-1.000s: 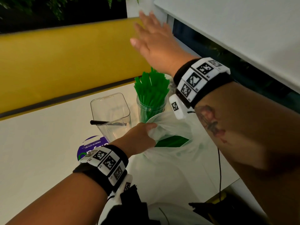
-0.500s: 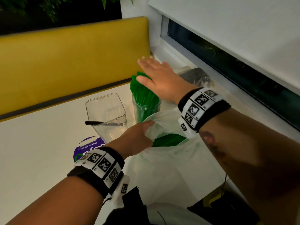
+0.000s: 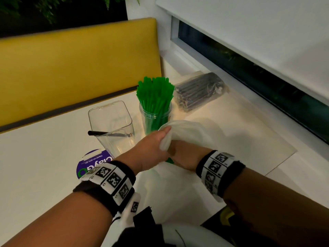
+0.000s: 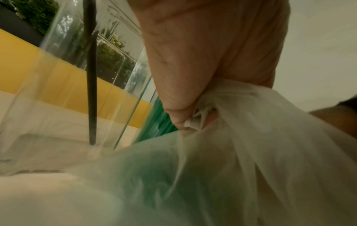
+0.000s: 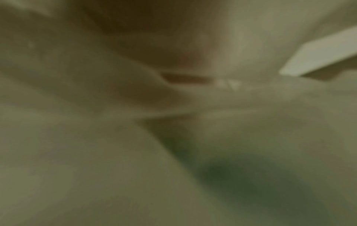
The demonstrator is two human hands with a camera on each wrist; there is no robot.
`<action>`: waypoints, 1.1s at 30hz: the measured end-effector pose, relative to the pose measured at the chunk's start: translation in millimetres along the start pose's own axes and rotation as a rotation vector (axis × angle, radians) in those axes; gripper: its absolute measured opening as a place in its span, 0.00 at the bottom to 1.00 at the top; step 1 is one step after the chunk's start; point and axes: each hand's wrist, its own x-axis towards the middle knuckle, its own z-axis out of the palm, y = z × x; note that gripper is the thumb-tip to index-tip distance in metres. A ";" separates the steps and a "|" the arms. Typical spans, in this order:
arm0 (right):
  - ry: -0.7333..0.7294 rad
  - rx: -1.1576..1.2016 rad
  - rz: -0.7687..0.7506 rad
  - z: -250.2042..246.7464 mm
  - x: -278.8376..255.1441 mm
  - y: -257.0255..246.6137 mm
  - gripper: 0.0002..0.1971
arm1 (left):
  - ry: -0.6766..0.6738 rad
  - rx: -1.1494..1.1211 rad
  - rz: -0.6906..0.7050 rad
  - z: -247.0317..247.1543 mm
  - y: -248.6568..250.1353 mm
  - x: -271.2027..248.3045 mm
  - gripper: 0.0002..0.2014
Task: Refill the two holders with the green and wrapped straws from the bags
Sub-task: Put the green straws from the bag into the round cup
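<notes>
A purple round sticker [image 3: 92,164] lies on the white table [image 3: 35,157] to the left of the left hand [image 3: 149,148]. Just beyond that hand stands a clear square holder [image 3: 111,125] with one black straw [image 3: 99,133] in it. The left hand pinches the rim of a translucent white plastic bag [image 3: 187,129] — thumb and fingers [image 4: 179,110] pressed on bunched film. Past the knuckles, a round clear holder [image 3: 154,120] bristles with green straws [image 3: 154,93]. The right hand [image 3: 183,155] reaches into the bag's mouth, its fingers hidden — whether spread or closed cannot be told. Beyond it, well apart, lies a clear bag of dark wrapped straws [image 3: 199,91].
</notes>
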 end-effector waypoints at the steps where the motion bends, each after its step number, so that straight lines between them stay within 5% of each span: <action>1: 0.021 0.000 -0.019 6.4 1.0 0.4 0.18 | -0.007 -0.003 0.002 0.6 0.1 -0.2 0.46; 7: 0.044 -0.082 0.081 35.7 12.8 4.3 0.19 | 0.001 -0.096 0.020 6.3 -5.6 -3.5 0.35; 10: 0.053 -0.073 -0.061 25.6 8.9 10.6 0.19 | 0.033 -0.087 -0.024 2.8 -8.1 -3.2 0.24; 13: 0.065 -0.100 -0.203 12.7 3.8 22.5 0.18 | 0.056 -0.092 -0.103 -2.4 -9.3 -1.6 0.23; 19: 0.015 0.097 -0.050 -16.7 -9.2 30.5 0.04 | 0.081 -0.197 -0.156 -4.7 -2.7 2.3 0.26; 22: 0.064 0.276 0.056 -29.5 -16.0 32.7 0.09 | 0.068 -0.109 -0.183 -6.3 -2.4 4.1 0.28; 28: -0.050 0.500 -0.086 -61.4 -35.5 6.2 0.10 | 0.023 0.121 -0.152 3.7 0.0 1.7 0.14; 33: 0.506 1.012 -0.155 -96.6 -46.5 1.4 0.01 | -0.111 0.159 -0.125 24.7 -4.6 -3.4 0.21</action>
